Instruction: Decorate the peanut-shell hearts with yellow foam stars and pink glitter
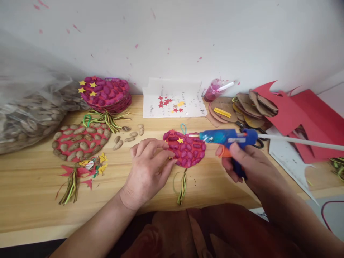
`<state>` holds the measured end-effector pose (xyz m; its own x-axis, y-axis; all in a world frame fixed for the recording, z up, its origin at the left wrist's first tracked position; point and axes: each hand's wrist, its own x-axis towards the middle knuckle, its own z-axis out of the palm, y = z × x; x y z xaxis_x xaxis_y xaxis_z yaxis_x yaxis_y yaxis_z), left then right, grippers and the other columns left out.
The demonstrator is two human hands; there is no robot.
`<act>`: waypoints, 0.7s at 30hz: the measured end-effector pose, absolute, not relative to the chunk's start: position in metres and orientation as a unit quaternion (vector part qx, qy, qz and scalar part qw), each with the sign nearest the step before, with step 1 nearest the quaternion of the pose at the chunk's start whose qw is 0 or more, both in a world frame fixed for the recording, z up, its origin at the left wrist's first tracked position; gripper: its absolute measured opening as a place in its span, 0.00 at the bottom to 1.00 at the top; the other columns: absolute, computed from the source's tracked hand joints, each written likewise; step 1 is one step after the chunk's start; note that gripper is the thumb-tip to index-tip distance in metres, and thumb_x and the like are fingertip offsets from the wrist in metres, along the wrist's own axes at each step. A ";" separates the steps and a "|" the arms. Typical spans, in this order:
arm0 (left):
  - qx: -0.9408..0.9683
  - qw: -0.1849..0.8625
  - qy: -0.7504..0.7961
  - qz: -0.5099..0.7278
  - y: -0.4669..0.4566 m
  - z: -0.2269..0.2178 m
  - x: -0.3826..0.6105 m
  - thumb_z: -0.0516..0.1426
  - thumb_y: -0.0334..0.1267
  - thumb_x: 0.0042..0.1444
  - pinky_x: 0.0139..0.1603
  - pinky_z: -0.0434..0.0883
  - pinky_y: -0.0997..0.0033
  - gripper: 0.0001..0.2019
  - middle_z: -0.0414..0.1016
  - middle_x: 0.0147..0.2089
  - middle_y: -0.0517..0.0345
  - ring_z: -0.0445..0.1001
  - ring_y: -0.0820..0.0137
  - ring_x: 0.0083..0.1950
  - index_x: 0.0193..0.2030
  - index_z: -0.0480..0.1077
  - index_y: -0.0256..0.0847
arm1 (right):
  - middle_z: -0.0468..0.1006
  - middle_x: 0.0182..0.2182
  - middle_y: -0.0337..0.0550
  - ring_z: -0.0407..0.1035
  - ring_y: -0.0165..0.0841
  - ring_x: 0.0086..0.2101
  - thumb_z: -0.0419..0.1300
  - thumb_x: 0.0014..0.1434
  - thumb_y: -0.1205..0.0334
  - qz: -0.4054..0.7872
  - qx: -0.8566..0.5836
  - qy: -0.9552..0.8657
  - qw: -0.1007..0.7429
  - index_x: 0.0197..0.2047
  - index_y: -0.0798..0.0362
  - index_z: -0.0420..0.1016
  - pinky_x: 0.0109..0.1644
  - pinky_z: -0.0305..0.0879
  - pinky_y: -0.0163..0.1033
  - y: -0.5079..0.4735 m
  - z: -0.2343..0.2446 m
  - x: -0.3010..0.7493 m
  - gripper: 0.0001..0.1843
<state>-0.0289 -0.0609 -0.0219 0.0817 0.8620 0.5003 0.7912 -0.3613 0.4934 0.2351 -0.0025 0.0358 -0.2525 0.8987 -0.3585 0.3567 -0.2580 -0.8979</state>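
Observation:
A magenta peanut-shell ornament (188, 150) with a yellow star, a blue loop and a green-yellow tassel lies on the wooden table (40, 186). My left hand (149, 168) rests at its left edge, fingers pinched together on something I cannot make out. My right hand (247, 165) is wrapped round a blue hot glue gun (228, 138), whose nozzle points left over the ornament's top. A white glue stick (301, 142) juts out of the gun's back to the right.
A stack of finished magenta ornaments (106, 93), an unpainted peanut ornament on red card (80, 141), loose peanuts (129, 136), a bag of peanuts (29, 118), paper with star cut-outs (172, 100), cardboard discs (249, 105), scissors, red card sheets (303, 114).

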 end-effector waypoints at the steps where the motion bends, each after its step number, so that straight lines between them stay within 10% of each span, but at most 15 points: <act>1: 0.729 0.050 0.564 0.384 -0.061 -0.021 -0.030 0.64 0.35 0.63 0.53 0.64 0.51 0.02 0.79 0.48 0.52 0.73 0.58 0.52 0.41 0.78 0.46 | 0.67 0.20 0.35 0.56 0.26 0.15 0.58 0.62 0.32 0.608 -0.553 -0.493 0.285 0.32 0.50 0.71 0.16 0.50 0.34 0.001 0.034 0.233 0.27; 10: 0.722 0.021 0.580 0.376 -0.051 -0.008 -0.038 0.62 0.34 0.64 0.54 0.67 0.52 0.05 0.78 0.46 0.53 0.73 0.59 0.50 0.40 0.80 0.48 | 0.67 0.25 0.30 0.61 0.23 0.21 0.77 0.49 0.53 0.761 -0.414 -0.177 0.467 0.38 0.49 0.71 0.21 0.57 0.26 0.029 0.017 0.209 0.21; 21: 0.715 0.014 0.669 0.204 0.041 0.017 -0.055 0.63 0.40 0.61 0.50 0.64 0.53 0.05 0.82 0.43 0.53 0.73 0.53 0.51 0.37 0.82 0.48 | 0.66 0.21 0.31 0.61 0.25 0.23 0.76 0.49 0.50 0.758 -0.409 -0.177 0.477 0.36 0.51 0.72 0.23 0.58 0.29 0.038 -0.012 0.206 0.21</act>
